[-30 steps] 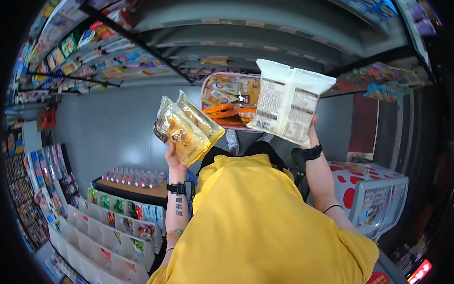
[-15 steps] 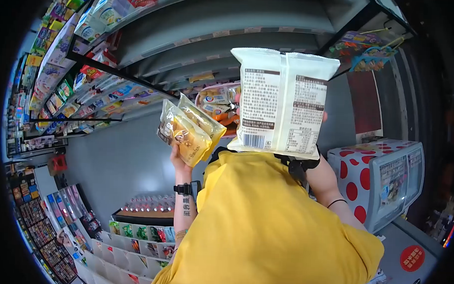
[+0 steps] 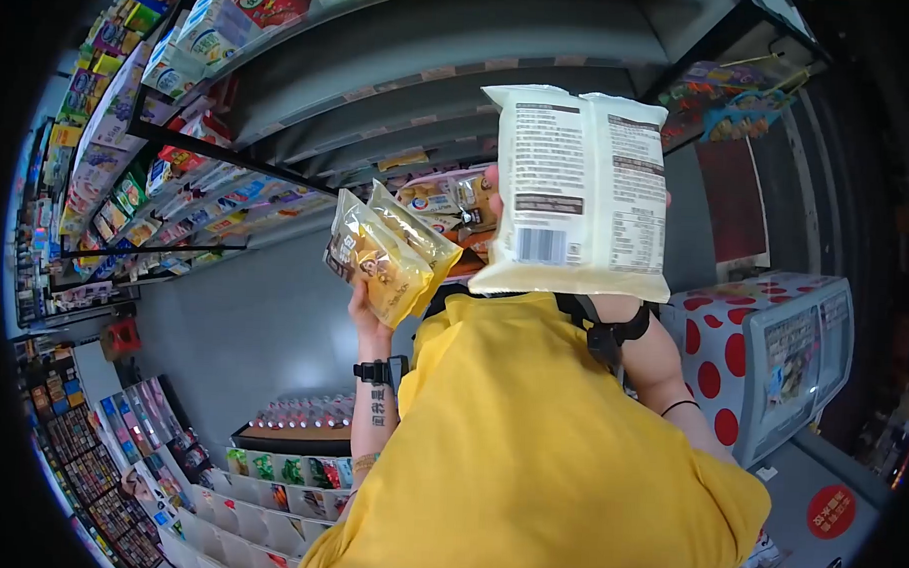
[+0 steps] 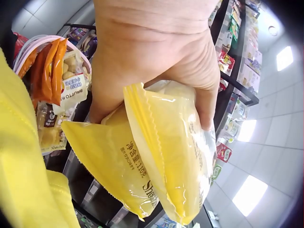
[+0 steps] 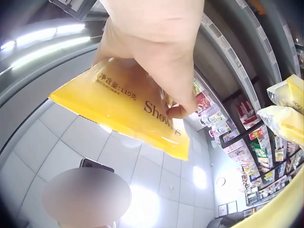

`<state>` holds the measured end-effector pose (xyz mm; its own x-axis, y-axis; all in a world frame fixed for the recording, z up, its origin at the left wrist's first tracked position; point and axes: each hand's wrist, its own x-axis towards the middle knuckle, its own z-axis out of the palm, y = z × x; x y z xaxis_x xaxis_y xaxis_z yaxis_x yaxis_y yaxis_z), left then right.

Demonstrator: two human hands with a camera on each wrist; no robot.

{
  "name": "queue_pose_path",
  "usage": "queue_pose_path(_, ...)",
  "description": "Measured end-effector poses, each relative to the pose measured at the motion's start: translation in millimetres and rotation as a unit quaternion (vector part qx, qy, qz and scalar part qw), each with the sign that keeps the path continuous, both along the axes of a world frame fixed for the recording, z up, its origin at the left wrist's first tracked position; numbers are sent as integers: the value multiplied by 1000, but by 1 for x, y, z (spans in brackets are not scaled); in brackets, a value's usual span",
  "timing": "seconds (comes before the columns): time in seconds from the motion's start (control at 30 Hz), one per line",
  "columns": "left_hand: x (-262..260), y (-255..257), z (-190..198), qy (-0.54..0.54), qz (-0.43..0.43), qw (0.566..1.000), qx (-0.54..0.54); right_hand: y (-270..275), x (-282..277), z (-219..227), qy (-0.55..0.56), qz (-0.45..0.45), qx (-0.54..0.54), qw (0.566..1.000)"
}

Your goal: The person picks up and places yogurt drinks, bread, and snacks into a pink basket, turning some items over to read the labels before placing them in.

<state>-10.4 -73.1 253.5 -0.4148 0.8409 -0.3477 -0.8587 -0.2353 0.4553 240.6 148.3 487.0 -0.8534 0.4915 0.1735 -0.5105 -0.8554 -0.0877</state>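
Note:
My left hand (image 4: 156, 52) grips two clear-and-yellow snack bags side by side, the front bag (image 3: 375, 271) and the rear bag (image 3: 423, 233), both with brown contents. In my right hand (image 5: 156, 52) is another bag of the same make (image 5: 123, 102), marked 110克 in the right wrist view. Its pale printed back (image 3: 627, 205), with a barcode near the lower edge, faces up in the head view and hides most of that hand. Thumb and fingers hold it from its two sides.
Behind the bags is a pink-rimmed shopping basket (image 4: 81, 51) with orange packets (image 4: 54, 71) and other snack bags in it. Ahead rise grey shelves (image 3: 382, 56), with stocked shelves (image 3: 177, 189) at left. A red-dotted display freezer (image 3: 732, 364) stands at right.
The right hand has brought its bag nearer to the head camera and over part of the basket, then tilted it slightly. The left hand keeps its two bags at nearly the same place.

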Motion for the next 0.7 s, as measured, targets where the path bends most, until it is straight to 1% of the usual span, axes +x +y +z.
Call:
queue_pose_path(0.03, 1, 3, 3, -1, 2, 1000, -4, 3, 3, -4, 23, 16, -24, 999)
queue_pose_path(0.1, 2, 8, 8, 5, 11, 1000, -25, 3, 12, -2, -2, 41, -98, 994)
queue_pose_path(0.17, 4, 8, 13, 8, 16, 999, -29, 0, 14, 14, -70, 15, 15, 997)
queue_pose_path(0.27, 2, 12, 8, 11, 21, 999, -25, 5, 17, 9, 12, 32, 1, 999)
queue_pose_path(0.3, 1, 11, 7, 10, 21, 999, -26, 6, 20, 10, 10, 47, -23, 999)
queue_pose_path(0.4, 0, 8, 10, -1, 21, 999, -25, 5, 30, 8, 6, 55, -51, 997)
queue_pose_path(0.47, 0, 11, 10, -10, 26, 999, -42, 17, 38, 6, -18, 85, -45, 995)
queue_pose_path(0.53, -1, 14, 7, -17, 29, 999, -23, 19, 26, 11, 65, 89, -11, 994)
queue_pose_path(0.6, -2, 13, 1, -20, 20, 1000, -1, 25, 25, 6, 78, 98, -4, 992)
queue_pose_path(0.63, 1, 8, 7, -17, 14, 1000, 4, 19, 27, 10, 78, 100, 7, 992)
queue_pose_path(0.7, 4, 11, 2, -17, 31, 999, 3, 25, 24, 4, 86, 104, 20, 991)
